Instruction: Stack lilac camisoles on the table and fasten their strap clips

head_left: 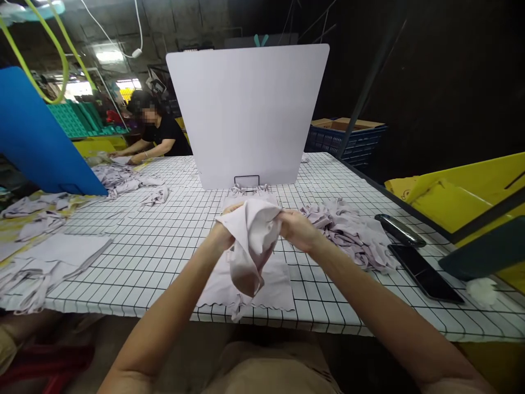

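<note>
The cloth [256,230] is raised above the table [164,262], in front of the person and between the two hands. It is pale, bunched at the top, and hangs in folds to a narrow lower end. The right hand [298,229] is clamped on its right edge, thumb and fingers closed. The left hand [221,234] is at its left edge; the cloth covers most of the fingers, so whether they are closed on it cannot be told. The hands are apart from each other.

Directly below the cloth, a flat piece [270,284] lies near the front edge of the table. Behind the hands, a white board [250,115] stands upright at a black wire bracket [246,178].

To the right of the right hand lies a loose pile [350,235] of similar fabric. Beyond it are a dark, glossy case [400,230], a phone [426,273] lying flat, and a white wad [482,291].

To the left, a flat stack [74,251] lies near the front edge. A blue board [41,137] stands behind it. Farther back, a co-worker [166,131] in a black top reaches toward more fabric.
</note>
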`<control>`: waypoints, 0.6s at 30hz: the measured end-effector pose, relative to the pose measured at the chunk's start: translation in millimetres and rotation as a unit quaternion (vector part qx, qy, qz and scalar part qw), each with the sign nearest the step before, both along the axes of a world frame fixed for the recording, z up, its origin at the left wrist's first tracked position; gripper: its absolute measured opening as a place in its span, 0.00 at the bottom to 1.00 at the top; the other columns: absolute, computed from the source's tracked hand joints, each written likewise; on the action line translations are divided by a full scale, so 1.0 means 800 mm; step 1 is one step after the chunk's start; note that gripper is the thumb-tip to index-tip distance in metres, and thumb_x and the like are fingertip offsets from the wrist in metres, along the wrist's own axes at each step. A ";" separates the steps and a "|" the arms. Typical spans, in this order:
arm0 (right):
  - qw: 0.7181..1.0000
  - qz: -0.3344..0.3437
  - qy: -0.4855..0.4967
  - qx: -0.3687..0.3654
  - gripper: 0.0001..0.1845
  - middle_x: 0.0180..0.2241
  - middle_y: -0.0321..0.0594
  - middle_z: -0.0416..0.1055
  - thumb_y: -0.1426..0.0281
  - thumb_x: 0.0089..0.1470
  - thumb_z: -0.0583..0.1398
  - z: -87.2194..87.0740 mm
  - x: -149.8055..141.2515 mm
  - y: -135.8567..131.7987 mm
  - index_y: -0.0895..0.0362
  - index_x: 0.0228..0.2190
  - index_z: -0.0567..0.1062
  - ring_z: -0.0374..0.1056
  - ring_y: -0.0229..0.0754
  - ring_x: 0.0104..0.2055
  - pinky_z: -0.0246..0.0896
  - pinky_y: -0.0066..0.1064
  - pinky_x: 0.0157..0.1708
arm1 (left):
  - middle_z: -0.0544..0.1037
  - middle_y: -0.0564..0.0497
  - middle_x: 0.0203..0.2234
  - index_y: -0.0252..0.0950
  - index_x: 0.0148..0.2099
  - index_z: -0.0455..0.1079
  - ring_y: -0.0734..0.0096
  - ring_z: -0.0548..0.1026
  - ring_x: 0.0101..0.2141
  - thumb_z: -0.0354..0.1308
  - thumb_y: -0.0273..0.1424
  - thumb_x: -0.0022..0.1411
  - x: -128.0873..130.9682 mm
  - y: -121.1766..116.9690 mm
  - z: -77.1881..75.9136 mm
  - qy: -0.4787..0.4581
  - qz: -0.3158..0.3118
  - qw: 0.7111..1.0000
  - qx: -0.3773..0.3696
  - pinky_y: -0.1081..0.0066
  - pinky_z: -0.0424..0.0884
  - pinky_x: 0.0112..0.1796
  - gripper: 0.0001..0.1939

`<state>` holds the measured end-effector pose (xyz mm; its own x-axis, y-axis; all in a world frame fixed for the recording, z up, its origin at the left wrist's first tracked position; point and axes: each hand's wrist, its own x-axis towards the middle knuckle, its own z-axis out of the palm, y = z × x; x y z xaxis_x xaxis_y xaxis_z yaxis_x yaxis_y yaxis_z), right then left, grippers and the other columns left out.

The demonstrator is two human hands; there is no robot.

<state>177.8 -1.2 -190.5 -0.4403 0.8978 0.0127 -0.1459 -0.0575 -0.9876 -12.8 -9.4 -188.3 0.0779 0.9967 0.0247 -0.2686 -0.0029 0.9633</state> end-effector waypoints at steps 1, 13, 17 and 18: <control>1.000 -0.012 0.021 -0.018 0.15 0.20 0.37 0.72 0.59 0.45 0.68 0.008 0.005 0.007 0.57 0.22 0.75 0.67 0.38 0.24 0.68 0.32 0.29 | 0.80 0.47 0.28 0.35 0.32 0.75 0.58 0.79 0.35 0.64 0.30 0.52 -0.009 0.003 -0.005 -0.012 -0.008 1.000 -0.021 0.64 0.76 0.35 0.05; 0.998 -0.002 -0.057 0.017 0.10 0.28 0.39 0.77 0.68 0.48 0.69 0.080 0.028 0.045 0.58 0.35 0.82 0.64 0.35 0.21 0.73 0.32 0.21 | 0.81 0.48 0.30 0.33 0.41 0.75 0.70 0.77 0.29 0.71 0.31 0.51 -0.051 0.000 -0.030 -0.154 -0.032 0.984 -0.081 0.72 0.75 0.32 0.15; 0.993 -0.053 -0.095 0.052 0.12 0.32 0.42 0.79 0.68 0.48 0.71 0.088 0.032 0.056 0.59 0.37 0.84 0.69 0.34 0.26 0.67 0.23 0.19 | 0.80 0.47 0.31 0.32 0.42 0.74 0.68 0.77 0.30 0.71 0.27 0.48 -0.063 0.020 -0.025 -0.049 0.125 0.989 -0.055 0.69 0.76 0.34 0.18; 0.992 -0.047 -0.105 0.057 0.12 0.32 0.42 0.79 0.67 0.48 0.71 0.088 0.028 0.057 0.59 0.36 0.84 0.70 0.35 0.27 0.67 0.23 0.19 | 0.79 0.49 0.31 0.32 0.43 0.73 0.70 0.77 0.31 0.70 0.26 0.48 -0.058 0.019 -0.026 -0.034 0.161 0.986 -0.033 0.70 0.75 0.35 0.18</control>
<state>200.6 44.4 -119.8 -0.3579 0.9332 0.0336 0.0651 0.0608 -0.9960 -59.4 6.1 -209.2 -0.2423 0.9691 -0.0467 -0.3272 -0.0363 0.9443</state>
